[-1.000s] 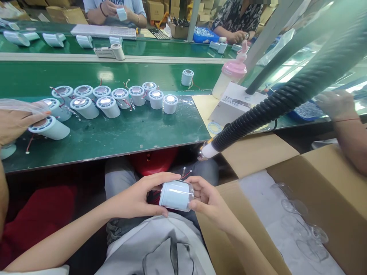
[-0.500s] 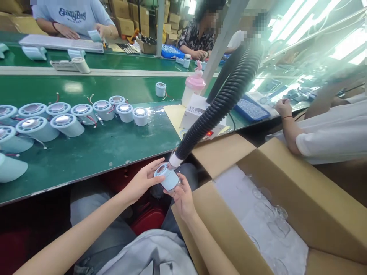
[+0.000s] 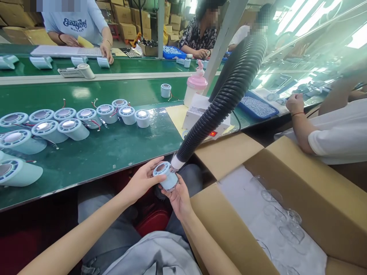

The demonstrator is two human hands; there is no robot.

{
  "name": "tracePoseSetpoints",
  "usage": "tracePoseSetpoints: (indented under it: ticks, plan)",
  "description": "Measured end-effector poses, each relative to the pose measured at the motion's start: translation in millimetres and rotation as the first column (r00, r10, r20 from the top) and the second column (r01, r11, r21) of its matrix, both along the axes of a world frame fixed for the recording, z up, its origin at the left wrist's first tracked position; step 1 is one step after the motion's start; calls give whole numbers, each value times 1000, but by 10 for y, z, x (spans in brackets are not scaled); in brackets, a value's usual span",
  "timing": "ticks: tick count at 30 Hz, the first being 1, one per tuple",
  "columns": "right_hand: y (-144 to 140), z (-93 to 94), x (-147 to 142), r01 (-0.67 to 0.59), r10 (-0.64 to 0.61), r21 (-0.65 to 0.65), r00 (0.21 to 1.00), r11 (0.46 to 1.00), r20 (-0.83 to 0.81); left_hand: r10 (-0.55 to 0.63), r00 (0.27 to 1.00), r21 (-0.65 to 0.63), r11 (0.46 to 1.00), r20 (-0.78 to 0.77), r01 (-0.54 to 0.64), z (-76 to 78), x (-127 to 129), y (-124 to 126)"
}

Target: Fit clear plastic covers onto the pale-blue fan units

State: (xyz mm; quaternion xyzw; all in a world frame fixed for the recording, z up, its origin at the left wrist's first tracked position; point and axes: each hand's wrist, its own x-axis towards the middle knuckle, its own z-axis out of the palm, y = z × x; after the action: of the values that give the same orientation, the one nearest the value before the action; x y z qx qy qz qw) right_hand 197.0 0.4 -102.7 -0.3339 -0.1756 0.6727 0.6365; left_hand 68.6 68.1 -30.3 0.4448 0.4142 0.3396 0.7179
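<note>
Below the green worktop's [image 3: 114,149] near edge, the left hand [image 3: 140,183] and right hand [image 3: 179,196] curl their fingers around 1 pale-blue cylindrical housing [image 3: 165,176], held at the black hose's nozzle [image 3: 177,163], while roughly 12 similar housings [image 3: 71,128] wait untouched on the worktop.

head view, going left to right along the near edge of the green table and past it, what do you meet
pale blue cylinder lying on its side → left hand → small blue cylinder held in both hands → black ribbed hose → open cardboard box → another person's forearm
</note>
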Motion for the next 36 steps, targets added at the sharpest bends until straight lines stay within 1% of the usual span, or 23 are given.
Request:
tracePoseSetpoints:
  ticks: [4, 6, 8, 10, 12, 13, 14, 16, 17, 19, 21, 23, 24, 27, 29, 33, 36]
  plan:
    - [-26, -8, -7, -10, 10, 5, 999, 1000, 52, -17, 1000, 12, 1000, -5, 17, 1, 29, 1]
    - [-39, 4, 30, -12, 10, 27, 995, 1000, 96, -47, 999, 30, 998, 9, 47, -13, -1, -8]
    - [-65, 46, 101, -18, 7, 66, 988, 998, 157, -122, 992, 76, 990, 41, 119, -21, -76, -38]
    - [-113, 125, 199, -38, 14, 107, 975, 994, 220, -231, 971, 142, 965, 61, 221, -8, -183, -100]
    - [-182, 239, 306, -104, 47, 155, 942, 982, 332, -325, 945, 185, 931, 26, 315, 34, -298, -195]
    - [-220, 305, 356, -156, 64, 184, 902, 970, 426, -355, 935, 190, 917, -10, 350, 62, -349, -252]
    - [-256, 376, 401, -216, 72, 213, 841, 953, 536, -372, 927, 190, 908, -49, 374, 93, -393, -312]
    - [-316, 519, 469, -339, 41, 257, 673, 905, 739, -369, 922, 203, 900, -119, 386, 145, -461, -424]
    - [-338, 587, 492, -387, 13, 271, 593, 881, 805, -355, 924, 223, 898, -142, 380, 161, -486, -472]
    - [-366, 704, 516, -446, -25, 283, 501, 849, 865, -332, 928, 284, 885, -170, 369, 172, -528, -540]
    - [-382, 782, 521, -478, -28, 271, 456, 836, 890, -327, 926, 344, 862, -187, 374, 162, -563, -575]
    - [-395, 821, 516, -491, 3, 242, 447, 837, 895, -331, 917, 389, 832, -222, 395, 152, -591, -585]
    - [-402, 830, 513, -494, 30, 223, 454, 840, 890, -334, 910, 410, 815, -246, 410, 151, -603, -585]
    - [-422, 845, 503, -500, 145, 155, 511, 852, 847, -344, 889, 463, 762, -303, 453, 166, -626, -584]
    - [-431, 861, 497, -503, 226, 106, 555, 857, 801, -344, 883, 492, 737, -319, 464, 181, -637, -586]
    - [-438, 900, 479, -513, 356, 33, 638, 858, 683, -331, 877, 526, 706, -348, 475, 200, -653, -598]
    - [-443, 921, 454, -514, 436, -33, 689, 857, 579, -317, 875, 538, 694, -367, 478, 211, -660, -611]
